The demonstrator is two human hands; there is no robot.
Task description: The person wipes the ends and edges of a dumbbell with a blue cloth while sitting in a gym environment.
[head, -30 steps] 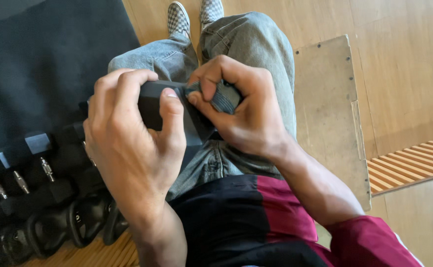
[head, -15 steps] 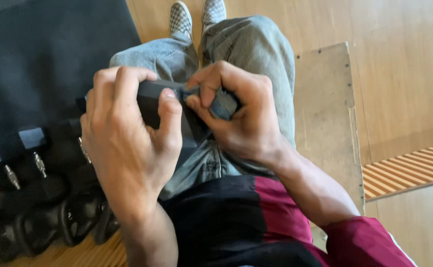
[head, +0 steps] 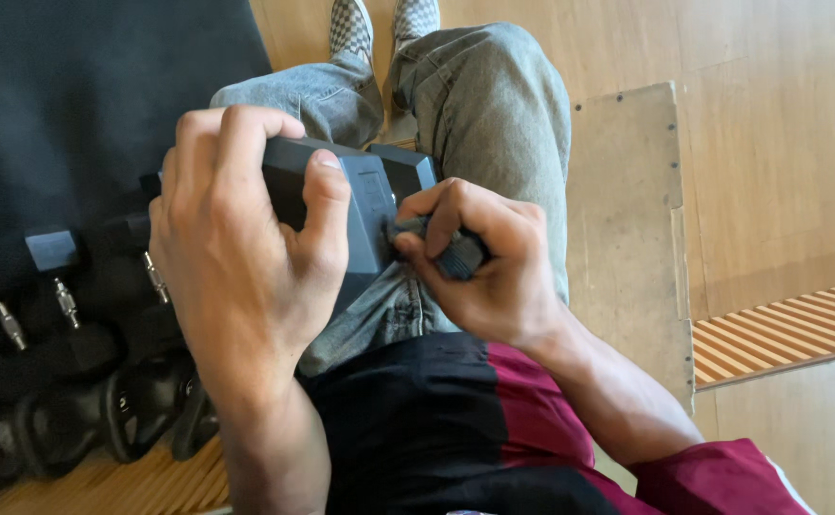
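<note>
My left hand (head: 236, 248) grips a dark grey box-shaped device (head: 370, 195), with the thumb pressed on its top face and the fingers curled over its far edge. My right hand (head: 479, 262) pinches a small folded blue-grey cloth (head: 451, 253) against the near right edge of the device. Both are held over my lap, above light blue jeans (head: 494, 105).
Several black bags or cases with metal fittings (head: 65, 305) lie on a dark mat (head: 74, 95) to the left. A plywood board (head: 627, 210) rests on the wooden floor to the right, with a slatted wooden surface (head: 780, 329) beyond. Checkered shoes (head: 379, 24) show at the top.
My right hand slid with the cloth from the device's top face down to its near right edge, uncovering the right end of the device. My left hand kept its grip.
</note>
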